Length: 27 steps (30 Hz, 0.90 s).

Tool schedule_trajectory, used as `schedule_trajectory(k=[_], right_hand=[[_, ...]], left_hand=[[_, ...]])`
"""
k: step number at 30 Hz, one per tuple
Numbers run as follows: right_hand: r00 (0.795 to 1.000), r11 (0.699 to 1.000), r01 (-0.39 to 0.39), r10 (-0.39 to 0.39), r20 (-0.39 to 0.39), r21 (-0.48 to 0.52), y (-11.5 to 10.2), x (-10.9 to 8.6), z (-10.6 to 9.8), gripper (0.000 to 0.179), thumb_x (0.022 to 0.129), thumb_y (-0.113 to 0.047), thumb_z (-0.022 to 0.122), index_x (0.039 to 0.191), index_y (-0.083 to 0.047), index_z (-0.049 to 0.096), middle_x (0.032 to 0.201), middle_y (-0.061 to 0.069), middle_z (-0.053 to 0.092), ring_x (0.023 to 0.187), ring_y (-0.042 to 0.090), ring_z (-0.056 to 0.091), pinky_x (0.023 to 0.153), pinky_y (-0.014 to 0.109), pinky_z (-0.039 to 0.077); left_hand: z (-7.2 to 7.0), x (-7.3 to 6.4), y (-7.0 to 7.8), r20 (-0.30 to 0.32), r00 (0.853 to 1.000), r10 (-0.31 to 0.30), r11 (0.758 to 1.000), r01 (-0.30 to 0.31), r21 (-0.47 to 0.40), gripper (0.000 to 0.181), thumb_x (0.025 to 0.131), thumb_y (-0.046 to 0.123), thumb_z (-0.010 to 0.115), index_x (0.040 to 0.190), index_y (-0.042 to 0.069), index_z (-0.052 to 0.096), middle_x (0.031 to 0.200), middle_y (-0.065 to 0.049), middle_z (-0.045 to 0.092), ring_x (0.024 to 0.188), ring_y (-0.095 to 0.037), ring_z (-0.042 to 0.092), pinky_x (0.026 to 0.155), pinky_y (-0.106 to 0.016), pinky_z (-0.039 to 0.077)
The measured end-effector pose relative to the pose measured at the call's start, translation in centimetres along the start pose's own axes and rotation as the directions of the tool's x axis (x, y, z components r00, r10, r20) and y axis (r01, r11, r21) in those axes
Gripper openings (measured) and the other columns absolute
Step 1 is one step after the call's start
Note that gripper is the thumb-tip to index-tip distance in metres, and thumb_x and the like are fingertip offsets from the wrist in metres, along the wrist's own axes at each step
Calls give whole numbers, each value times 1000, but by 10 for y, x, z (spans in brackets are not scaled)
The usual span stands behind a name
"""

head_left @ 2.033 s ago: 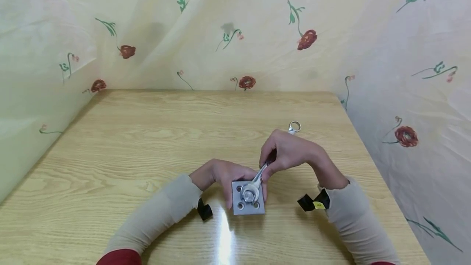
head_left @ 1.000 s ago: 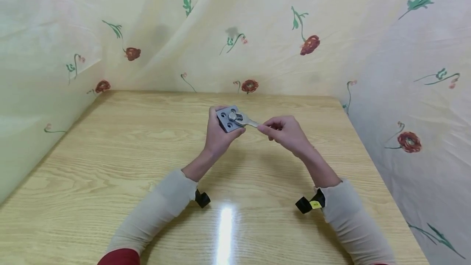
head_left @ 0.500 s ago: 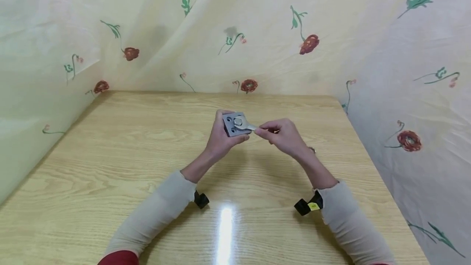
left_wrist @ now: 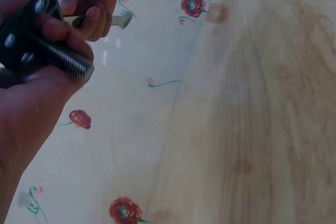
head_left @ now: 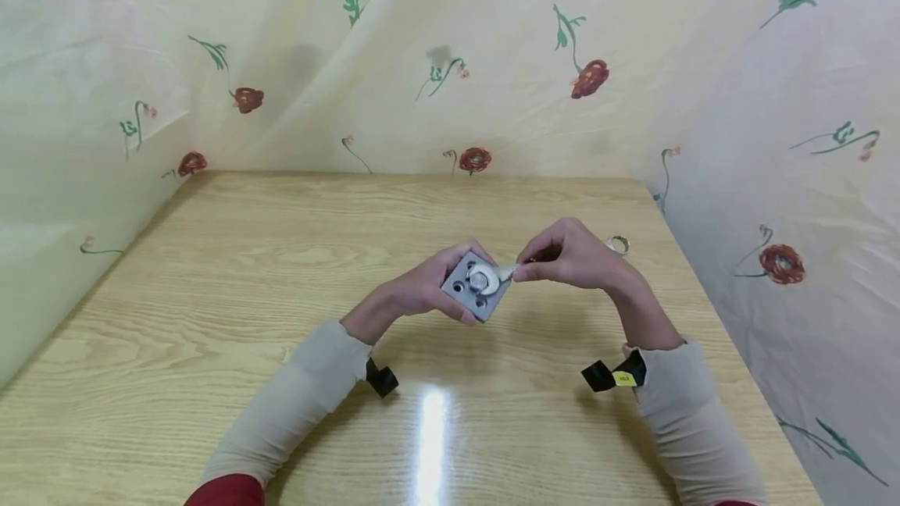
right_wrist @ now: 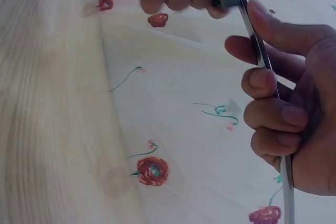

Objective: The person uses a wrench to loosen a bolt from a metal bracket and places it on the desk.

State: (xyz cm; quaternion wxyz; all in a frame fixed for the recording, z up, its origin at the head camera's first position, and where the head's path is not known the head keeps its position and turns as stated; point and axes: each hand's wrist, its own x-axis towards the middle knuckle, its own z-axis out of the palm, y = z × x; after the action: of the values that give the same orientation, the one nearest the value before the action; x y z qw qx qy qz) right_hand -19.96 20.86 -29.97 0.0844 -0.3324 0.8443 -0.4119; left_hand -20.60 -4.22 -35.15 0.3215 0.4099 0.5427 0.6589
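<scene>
My left hand (head_left: 429, 283) grips a grey metal block (head_left: 469, 300) with several holes, raised over the table. A large hex bolt (head_left: 479, 282) passes through its middle; the threaded end (left_wrist: 71, 62) sticks out on the far side among the fingers in the left wrist view. The open end of a combination wrench (head_left: 503, 274) sits around the bolt head. My right hand (head_left: 576, 256) holds the wrench's shank, thumb and fingers around it. Beyond that hand the wrench's ring end (head_left: 619, 244) shows. In the right wrist view the shank (right_wrist: 286, 182) runs down past the fingers.
A wood-grain table (head_left: 281, 256) lies under both hands. Floral cloth (head_left: 316, 84) hangs behind it and along both sides. Black wrist-camera mounts (head_left: 382, 379) hang at the sleeves. A bright light reflection falls on the front of the table.
One second ago the wrench's open end was beside the bolt head; now it surrounds it. Over the last half second both hands have come right, and the block has turned and come nearer.
</scene>
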Motion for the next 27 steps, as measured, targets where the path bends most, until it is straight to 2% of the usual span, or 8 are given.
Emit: schedule_trajectory(k=[4, 8, 14, 17, 19, 21, 23, 27], right_hand=[[992, 998, 60, -62, 113, 17, -4, -2, 1, 5, 80, -14, 77, 78, -9, 77, 68, 3, 71, 53, 0, 49, 50, 22, 44], [959, 990, 131, -141, 245, 58, -7, -1, 8, 7, 78, -14, 80, 78, -8, 77, 67, 5, 72, 55, -3, 53, 50, 22, 48], [903, 984, 178, -158, 400, -12, -21, 0, 26, 19, 73, -29, 84, 70, -12, 74, 62, 0, 70, 53, -7, 52, 48, 19, 47], [896, 977, 199, -147, 420, -83, -30, 0, 32, 22, 71, -36, 84, 69, -16, 74, 61, -6, 69, 53, -8, 50, 48, 18, 46], [897, 975, 208, -157, 413, -83, -33, -1, 32, 21, 73, -35, 83, 72, -16, 75, 64, -6, 71, 56, -8, 53, 50, 19, 48], [905, 974, 221, -186, 382, -51, -30, -1, 29, 18, 75, -32, 82, 75, -14, 76, 67, -3, 72, 57, -6, 56, 52, 20, 50], [924, 975, 221, -205, 323, -15, -22, -2, 21, 13, 77, -25, 81, 79, -13, 76, 69, -1, 72, 58, -5, 56, 52, 21, 50], [976, 988, 149, -153, 157, 39, 3, -6, 0, 6, 80, -10, 77, 85, -9, 75, 73, 1, 72, 57, 1, 57, 52, 23, 50]], left_hand=[[5, 0, -6, 203, 978, -41, 996, 57, -72, 61, 69, 5, 81, 115, 2, 41, 104, 3, 62, 88, -10, 63, 75, -24, 53], [15, 2, -11, 374, 920, -116, 989, 141, -41, 74, 65, 1, 82, 120, -14, 35, 108, -2, 64, 93, -8, 62, 83, -23, 50], [32, 5, -15, 587, 769, -252, 967, 219, 128, 80, 59, -24, 71, 128, -22, 31, 121, -43, 47, 104, -1, 57, 100, -22, 43], [33, 6, -14, 664, 693, -281, 960, 204, 193, 81, 57, -23, 75, 127, -22, 35, 120, -44, 46, 104, 1, 56, 103, -22, 41], [30, 5, -13, 695, 662, -280, 960, 187, 209, 80, 57, -22, 77, 126, -22, 36, 118, -44, 48, 103, 1, 56, 104, -23, 42], [25, 4, -10, 705, 660, -259, 966, 166, 200, 79, 57, -22, 76, 125, -23, 36, 118, -45, 47, 104, 0, 57, 103, -25, 43], [18, 2, -6, 690, 688, -225, 974, 145, 174, 78, 58, -21, 75, 124, -25, 34, 118, -46, 45, 105, -1, 57, 102, -28, 44], [-1, -5, 2, 570, 809, -142, 989, 90, 118, 77, 67, -4, 81, 123, -24, 32, 115, -35, 53, 101, -7, 61, 93, -29, 50]])
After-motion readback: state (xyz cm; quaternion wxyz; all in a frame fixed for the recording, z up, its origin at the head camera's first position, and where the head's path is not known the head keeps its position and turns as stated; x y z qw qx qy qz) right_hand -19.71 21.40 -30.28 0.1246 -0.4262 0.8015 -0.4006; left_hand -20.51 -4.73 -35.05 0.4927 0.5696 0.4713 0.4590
